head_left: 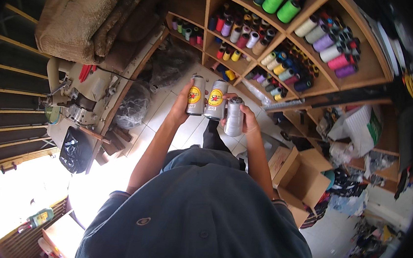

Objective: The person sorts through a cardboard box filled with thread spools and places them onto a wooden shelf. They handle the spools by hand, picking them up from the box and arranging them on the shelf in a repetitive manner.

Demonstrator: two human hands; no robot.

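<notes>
Both hands are up in front of the chest here, holding grey thread spools. The left hand (pixel 181 108) is wrapped around one grey spool with a yellow-and-red label (pixel 196 95), held upright. The right hand (pixel 247 120) is gripping a plain grey spool (pixel 234 116), also upright, and a second labelled grey spool (pixel 216 99) sits squeezed between the other two, touching both; I can't really tell which hand carries most of it. All three stand side by side in a tight row over the white tiled floor (pixel 162 106). Right ahead is a wooden shelf unit (pixel 206 33) whose cubbies are crammed with thread cones and spools in green, purple, pink, yellow and blue. Off to the left there's a sewing machine (pixel 74 98) on a bench (pixel 122 85), with folded brownish fabric (pixel 86 13) piled behind it. An open cardboard box (pixel 303 179) sits on the floor to the right, near the right elbow.
</notes>
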